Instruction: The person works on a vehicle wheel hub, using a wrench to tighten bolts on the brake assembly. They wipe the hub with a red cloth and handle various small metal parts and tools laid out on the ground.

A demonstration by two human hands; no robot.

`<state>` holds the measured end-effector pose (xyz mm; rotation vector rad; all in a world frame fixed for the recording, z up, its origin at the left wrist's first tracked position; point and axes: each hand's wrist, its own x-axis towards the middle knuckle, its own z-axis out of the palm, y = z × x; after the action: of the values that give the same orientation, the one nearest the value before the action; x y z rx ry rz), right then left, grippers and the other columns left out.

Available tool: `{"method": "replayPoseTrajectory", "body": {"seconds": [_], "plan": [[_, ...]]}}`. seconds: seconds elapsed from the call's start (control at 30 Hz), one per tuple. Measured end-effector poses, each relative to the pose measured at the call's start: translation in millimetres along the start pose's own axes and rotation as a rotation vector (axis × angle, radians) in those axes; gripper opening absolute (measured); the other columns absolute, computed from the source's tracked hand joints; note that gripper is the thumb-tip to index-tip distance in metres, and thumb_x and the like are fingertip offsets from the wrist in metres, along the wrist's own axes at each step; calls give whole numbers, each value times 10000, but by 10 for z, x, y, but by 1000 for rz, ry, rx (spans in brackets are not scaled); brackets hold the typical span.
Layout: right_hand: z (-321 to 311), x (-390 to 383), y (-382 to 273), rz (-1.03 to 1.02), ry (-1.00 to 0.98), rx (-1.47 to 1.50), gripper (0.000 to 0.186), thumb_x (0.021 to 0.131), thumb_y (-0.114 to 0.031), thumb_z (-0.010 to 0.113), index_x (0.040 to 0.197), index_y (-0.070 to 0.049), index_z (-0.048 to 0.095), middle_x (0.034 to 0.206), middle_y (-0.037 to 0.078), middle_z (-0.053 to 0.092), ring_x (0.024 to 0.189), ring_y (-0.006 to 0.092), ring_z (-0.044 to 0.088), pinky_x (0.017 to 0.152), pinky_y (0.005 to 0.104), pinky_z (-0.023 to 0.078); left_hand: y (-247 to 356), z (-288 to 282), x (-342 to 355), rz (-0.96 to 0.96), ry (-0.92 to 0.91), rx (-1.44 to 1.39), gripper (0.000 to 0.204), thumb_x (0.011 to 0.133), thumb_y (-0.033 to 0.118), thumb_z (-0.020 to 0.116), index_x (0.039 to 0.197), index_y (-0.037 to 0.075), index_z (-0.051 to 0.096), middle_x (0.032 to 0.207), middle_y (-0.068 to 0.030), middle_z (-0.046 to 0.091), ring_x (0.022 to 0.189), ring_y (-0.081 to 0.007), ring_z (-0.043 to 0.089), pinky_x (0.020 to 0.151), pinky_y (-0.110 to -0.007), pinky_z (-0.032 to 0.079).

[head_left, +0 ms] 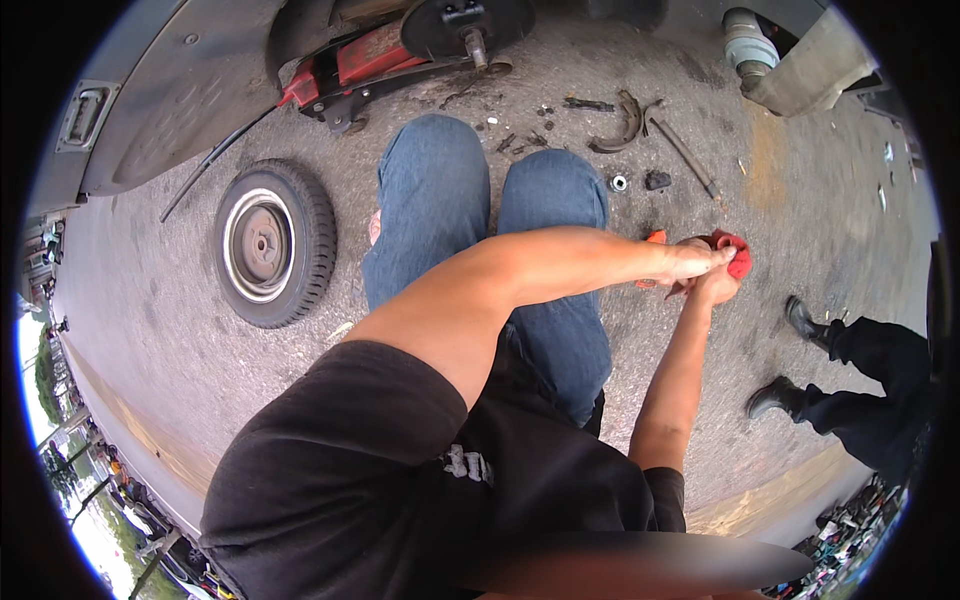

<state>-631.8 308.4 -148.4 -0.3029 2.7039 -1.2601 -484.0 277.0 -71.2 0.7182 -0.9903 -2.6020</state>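
Right of my knees, both hands are together on a crumpled red cloth (738, 258). My left hand (692, 261), its arm stretched across my thighs, has its fingers closed at the cloth. My right hand (718, 284) grips the cloth from just below. Something dark reddish is partly hidden between my hands; I cannot make out what. An orange item (655, 237) lies behind my left wrist, partly covered. Nearby on the ground are a round silver part (619, 183), a small dark lump (657, 181), a long metal bar (680, 155) and a curved brake shoe (629, 120).
A wheel (262, 244) lies at left. A red floor jack (362, 62) sits by the vehicle's body (160, 120) under a dark hub (460, 30). Another person's legs (870, 420) and boots stand at right. Several small dark parts (530, 140) lie beyond my knees.
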Motion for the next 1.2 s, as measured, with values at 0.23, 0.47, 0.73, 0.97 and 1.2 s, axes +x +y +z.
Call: {"method": "replayPoseTrajectory", "body": {"seconds": [0.23, 0.47, 0.73, 0.97, 1.2], "plan": [[-803, -137, 1237, -128, -238, -523, 751, 718, -543, 848, 1011, 125, 665, 916, 282, 722, 847, 418, 718, 754, 474, 565, 905, 245, -496, 245, 101, 563, 506, 991, 484, 611, 1040, -15, 677, 955, -130, 694, 829, -168, 667, 772, -317, 584], [-1167, -575, 2507, 3, -431, -1050, 891, 876, -747, 517, 994, 111, 725, 998, 302, 718, 980, 441, 709, 849, 500, 576, 2038, -173, -1214, 621, 182, 580, 472, 995, 401, 636, 1127, -51, 678, 1027, -153, 729, 827, -183, 725, 752, -308, 603], [-888, -575, 2525, 18, -664, -1200, 722, 871, -602, 576, 1034, 85, 723, 967, 276, 726, 960, 396, 717, 832, 475, 570, 2406, -1485, -2866, 322, 747, 980, 454, 952, 358, 672, 1186, -31, 685, 934, -133, 723, 767, -168, 680, 731, -328, 564], [-821, -345, 2108, -81, -752, -1198, 582, 866, -476, 628, 1068, 62, 721, 939, 253, 734, 943, 356, 724, 817, 454, 565, 2058, -2035, -3443, -47, 718, 1506, 555, 949, 495, 664, 1135, -27, 699, 1034, -170, 731, 966, -261, 706, 850, -374, 550], [-529, 508, 1038, -355, -806, -1050, 459, 861, -350, 680, 1102, 39, 719, 912, 231, 741, 925, 316, 731, 803, 432, 560, 1821, -2326, -3394, -539, 372, 1761, 530, 920, 465, 694, 1153, -11, 685, 1090, -223, 710, 1061, -375, 668, 905, -455, 517]]}}
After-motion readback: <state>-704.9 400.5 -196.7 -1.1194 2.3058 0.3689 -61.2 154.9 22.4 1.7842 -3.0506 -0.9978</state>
